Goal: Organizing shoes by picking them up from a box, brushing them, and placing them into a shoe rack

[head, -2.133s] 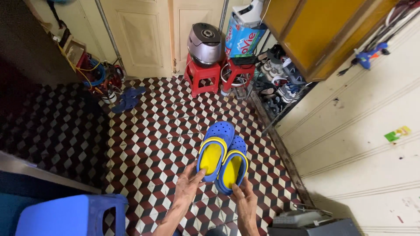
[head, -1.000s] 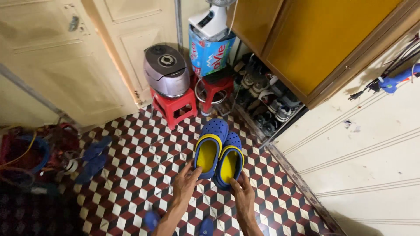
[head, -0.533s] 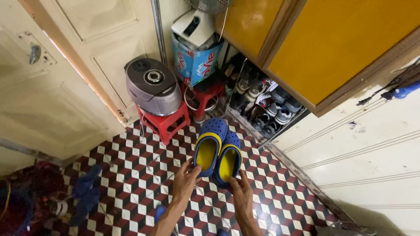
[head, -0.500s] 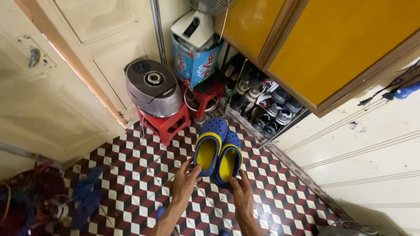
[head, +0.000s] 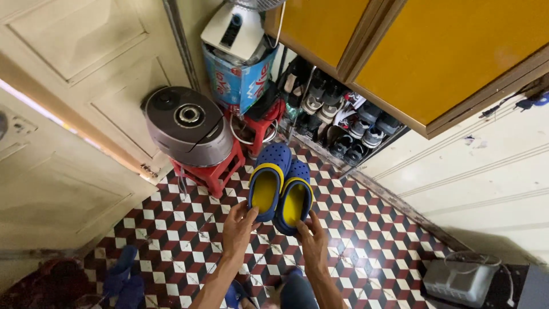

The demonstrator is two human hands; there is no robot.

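Both hands raised in front of the body, each gripping one clog by the heel end. Left hand (head: 239, 227) grasps the left blue rubber clog with yellow lining (head: 267, 182), fingers wrapped over the heel rim. Right hand (head: 314, 237) grasps the right blue rubber clog with yellow lining (head: 293, 197) the same way. The two clogs are side by side, touching, toes pointing away from the person, openings facing up to the camera, held above the red, white and black checkered tile floor (head: 366, 229).

Beyond the clogs: grey round rice cooker (head: 186, 126) sitting on a red plastic stool (head: 209, 171), next to a cream panelled door (head: 68, 74). Blue cardboard box (head: 240, 80) on a second red stool behind it, with a white appliance (head: 235, 30) on top. Right of that, a low shoe rack packed with dark and white sneakers (head: 343, 123) under a yellow wooden cabinet (head: 434, 51). Grey plastic box with a cord (head: 460, 280) on the floor at lower right. Blue sandals (head: 121, 279) on the floor at lower left, well apart from the hands
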